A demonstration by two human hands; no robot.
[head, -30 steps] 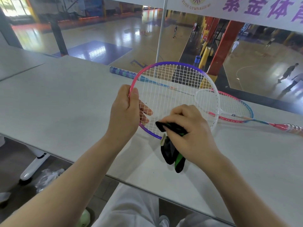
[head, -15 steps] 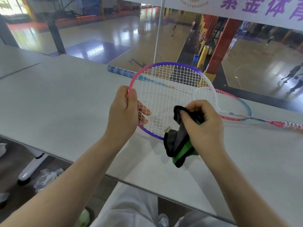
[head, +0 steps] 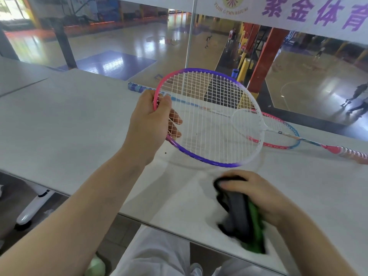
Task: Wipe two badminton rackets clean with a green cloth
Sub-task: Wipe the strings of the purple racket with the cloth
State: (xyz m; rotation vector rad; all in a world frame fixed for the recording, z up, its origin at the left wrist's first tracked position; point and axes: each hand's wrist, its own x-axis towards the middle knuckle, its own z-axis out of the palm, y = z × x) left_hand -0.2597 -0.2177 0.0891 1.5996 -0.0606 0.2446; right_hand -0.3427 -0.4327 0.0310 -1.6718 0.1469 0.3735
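Head cam, gym balcony, grey table (head: 59,120) along the glass.

Purple/pink racket (head: 209,116) is held up off the table, head tilted w/ strings facing the camera. Left hand (head: 149,124) is clamped on the pink side of the frame: thumb over the rim, fingertips showing through the strings from behind. Grip at the rim, not the handle, prob. so the head is steadied close to the body and both faces can be presented for wiping. Its shaft runs away to the far left; blue-wrapped handle (head: 139,88) is seen by the table's far edge.

Green cloth (head: 245,218) is bunched, dark side out w/ green showing at the lower edge, and is gripped by right hand (head: 256,194), fingers curled over the top of the wad. Cloth is low, near the table's near edge, apart from the strings. Motion blur here, so contact w/ the table can't be told. Judged a re-gather or pause between strokes.

2nd racket (head: 282,134), pink/blue, is laid flat on the table behind the first, handle to the right; parked within reach, presumably for its turn.

Small dark specks (head: 165,152) noted on the table under the raised head, poss. dislodged dirt.
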